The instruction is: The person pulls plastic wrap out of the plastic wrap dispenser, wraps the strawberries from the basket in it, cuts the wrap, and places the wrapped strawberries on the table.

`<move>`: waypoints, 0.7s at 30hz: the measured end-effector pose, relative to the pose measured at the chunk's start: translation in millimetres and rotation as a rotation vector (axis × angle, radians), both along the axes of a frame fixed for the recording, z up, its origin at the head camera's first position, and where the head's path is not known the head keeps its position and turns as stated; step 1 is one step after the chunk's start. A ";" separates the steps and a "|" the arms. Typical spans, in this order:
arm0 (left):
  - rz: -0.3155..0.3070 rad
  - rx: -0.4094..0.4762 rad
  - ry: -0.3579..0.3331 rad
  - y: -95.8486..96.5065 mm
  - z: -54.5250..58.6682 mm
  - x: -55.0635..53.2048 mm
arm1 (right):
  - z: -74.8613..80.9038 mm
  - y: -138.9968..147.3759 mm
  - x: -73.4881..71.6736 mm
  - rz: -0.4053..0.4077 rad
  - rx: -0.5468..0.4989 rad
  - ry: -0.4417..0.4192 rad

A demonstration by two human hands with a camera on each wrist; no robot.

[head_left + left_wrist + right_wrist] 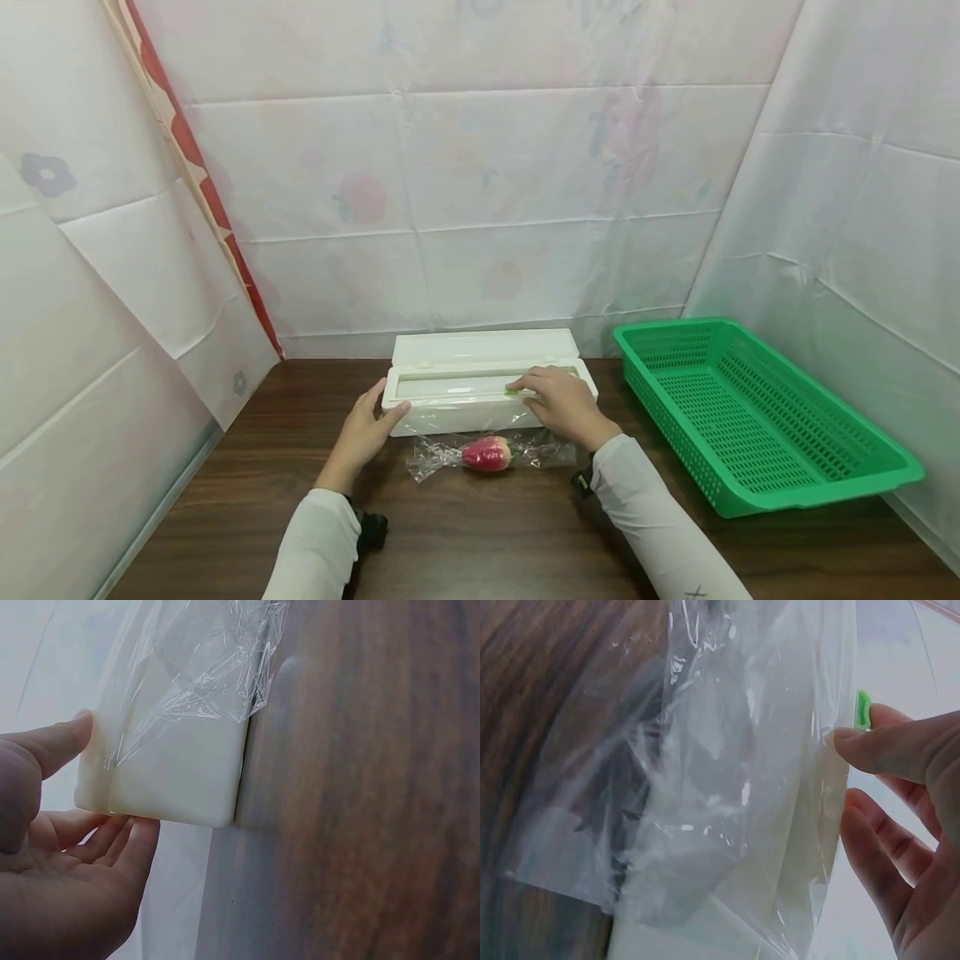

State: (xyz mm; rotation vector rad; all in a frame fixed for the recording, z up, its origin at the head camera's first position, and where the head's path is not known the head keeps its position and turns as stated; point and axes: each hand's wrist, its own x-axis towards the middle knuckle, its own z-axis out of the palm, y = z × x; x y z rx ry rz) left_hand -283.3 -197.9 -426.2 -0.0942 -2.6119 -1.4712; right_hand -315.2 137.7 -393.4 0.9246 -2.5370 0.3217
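A white cling film dispenser [465, 414] stands on the table with its lid [483, 345] tipped back. Clear film [705, 750] hangs from it down the front and out onto the table. A pink-red fruit [487, 454] with a pale green end lies in that film. My left hand [365, 433] holds the dispenser's left end, thumb at the front edge and fingers against the end wall [154, 780]. With thumb and forefinger, my right hand [562, 404] pinches a small green slide cutter [863, 710] on the top, right of the middle.
To the right is a green plastic basket [765, 417] with slotted sides. Brown wood-grain tabletop [465, 542] lies in front of the dispenser. Pale printed sheeting [480, 208] hangs behind and on both sides.
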 end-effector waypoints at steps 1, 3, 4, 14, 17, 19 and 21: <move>-0.001 0.000 -0.001 0.2 0.1 0.2 | 1.0 -0.1 0.0 0.003 0.011 0.000; -0.002 -0.001 -0.003 0.4 0.4 0.5 | 2.7 -0.5 -0.5 0.007 0.036 0.003; 0.000 -0.002 -0.004 0.5 0.5 0.5 | 3.4 -0.7 -0.8 0.009 0.048 0.007; 0.008 -0.001 -0.007 -0.2 0.7 -0.3 | 6.2 -2.1 -2.9 0.013 0.079 -0.012; 0.006 0.001 -0.010 -0.5 0.2 0.1 | 4.7 -1.4 -3.1 0.001 0.046 -0.042; 0.005 0.001 -0.012 -0.5 -0.1 0.3 | 3.0 -0.8 -3.7 0.001 0.013 -0.053; 0.005 0.001 -0.010 -0.5 -0.5 0.1 | 1.5 0.2 -4.1 0.009 -0.039 -0.067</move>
